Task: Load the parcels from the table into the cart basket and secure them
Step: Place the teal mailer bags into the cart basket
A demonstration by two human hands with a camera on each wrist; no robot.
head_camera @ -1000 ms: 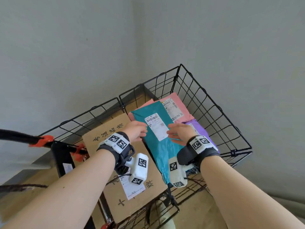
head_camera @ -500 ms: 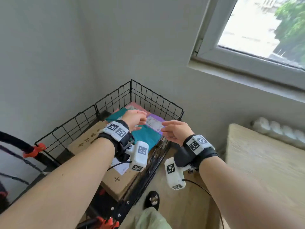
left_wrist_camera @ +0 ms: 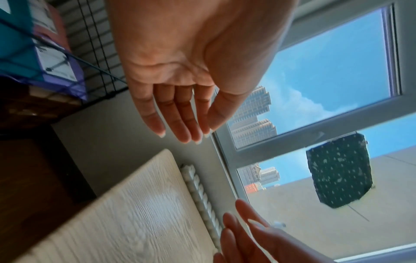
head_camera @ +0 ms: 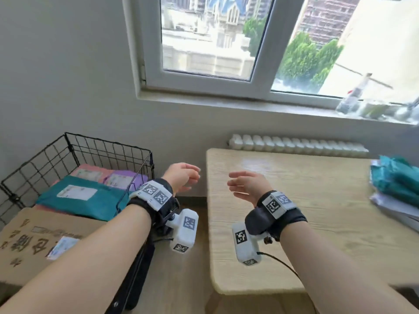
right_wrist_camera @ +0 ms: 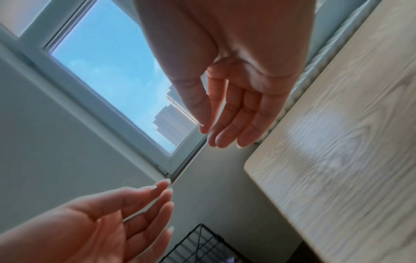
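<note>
With the tabletop (head_camera: 306,200) holding a stack of parcels (head_camera: 396,189) at its far right and the basket (head_camera: 108,150) part-filled, both empty, loosely open hands, left hand (head_camera: 181,177) and right hand (head_camera: 247,186), should reach right and lift one parcel flat.

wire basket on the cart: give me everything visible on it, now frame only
The wire basket is a black grid of thin metal wire, open on top, upright, standing left of the wooden table near the grey wall. Inside lie a teal parcel with a white label, a pink parcel and a purple parcel behind it, and a printed cardboard box at the near side, over its near edge. Neither hand touches it; the left hand hovers beside its right wall.
</note>
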